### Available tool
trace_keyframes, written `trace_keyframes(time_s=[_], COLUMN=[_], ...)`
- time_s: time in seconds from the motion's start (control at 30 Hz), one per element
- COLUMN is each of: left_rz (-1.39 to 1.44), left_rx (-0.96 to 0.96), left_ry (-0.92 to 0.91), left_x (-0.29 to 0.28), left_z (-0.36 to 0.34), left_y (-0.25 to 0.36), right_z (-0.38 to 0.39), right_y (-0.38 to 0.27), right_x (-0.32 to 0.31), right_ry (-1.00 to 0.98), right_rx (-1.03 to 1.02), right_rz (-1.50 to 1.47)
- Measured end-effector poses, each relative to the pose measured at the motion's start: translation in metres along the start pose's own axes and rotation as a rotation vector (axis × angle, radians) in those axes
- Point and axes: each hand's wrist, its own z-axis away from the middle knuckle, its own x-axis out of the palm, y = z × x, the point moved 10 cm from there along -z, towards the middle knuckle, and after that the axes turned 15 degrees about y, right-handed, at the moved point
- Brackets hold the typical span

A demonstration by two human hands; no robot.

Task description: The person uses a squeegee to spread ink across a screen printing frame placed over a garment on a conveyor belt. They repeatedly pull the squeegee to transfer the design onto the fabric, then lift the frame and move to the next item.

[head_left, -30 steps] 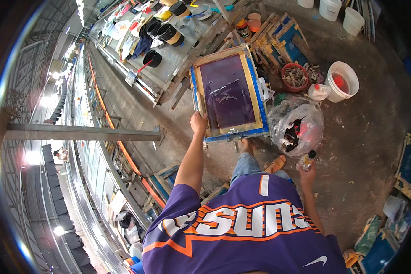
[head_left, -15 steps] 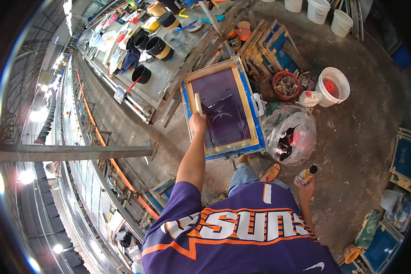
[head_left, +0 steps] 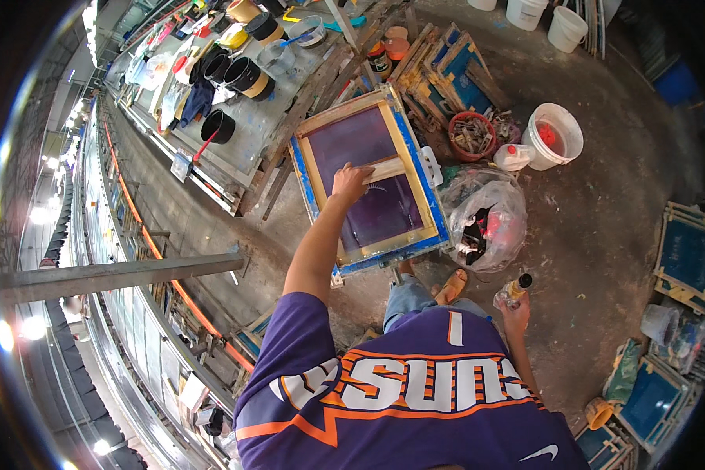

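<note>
My left hand [head_left: 349,180] is closed on a long pale wooden squeegee [head_left: 385,168], which lies crosswise over the middle of a screen-printing frame [head_left: 351,133] with dark purple mesh, yellow inner border and blue tape. A small pale design shows just below the blade. Low at my right side, my right hand [head_left: 514,310] grips a clear bottle [head_left: 515,290] with a dark top. A plastic bag of waste [head_left: 497,227] lies beside the frame, along with a white jug [head_left: 515,157].
A cluttered bench [head_left: 247,157] with several buckets is at upper left, a metal beam [head_left: 117,272] at left. Stacked screens [head_left: 464,78] stand behind the frame, others [head_left: 681,258] at right. A red basket [head_left: 470,133] and white bucket [head_left: 556,137] sit on the floor.
My left hand has moved from the frame's left side onto the mesh, and the squeegee has turned from upright along that side to crosswise. My right hand still holds the bottle.
</note>
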Motion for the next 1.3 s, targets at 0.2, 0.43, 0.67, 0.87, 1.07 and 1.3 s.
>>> trace_keyframes(time_s=[0.2,0.43,0.67,0.87,1.07,1.3], left_rz=[-0.101,0.025,0.061,0.016,0.120,0.055], left_rx=[0.154,0.127,-0.296,-0.259,-0.784,-0.897], left_ry=[-0.091,-0.054,0.067,0.076,0.164,0.316], left_x=[0.004,-0.013,-0.037,-0.037,-0.048,-0.046], left_z=[0.030,0.120,0.144,0.164,0.209,0.189], left_y=[0.012,0.031,0.017,0.056,-0.014,-0.047], right_z=[-0.001,-0.003,-0.012,-0.029,-0.028,-0.024], right_y=[0.001,0.036,0.040,0.023,0.047,0.059], right_x=[-0.011,-0.021,-0.022,-0.013,-0.024,-0.038], right_ry=[0.034,0.021,-0.025,-0.027,-0.005,-0.012], right_rx=[-0.048,0.066,0.005,-0.093,0.009,0.002], right_rz=[0.039,0.060,0.167,0.004,0.010,0.047])
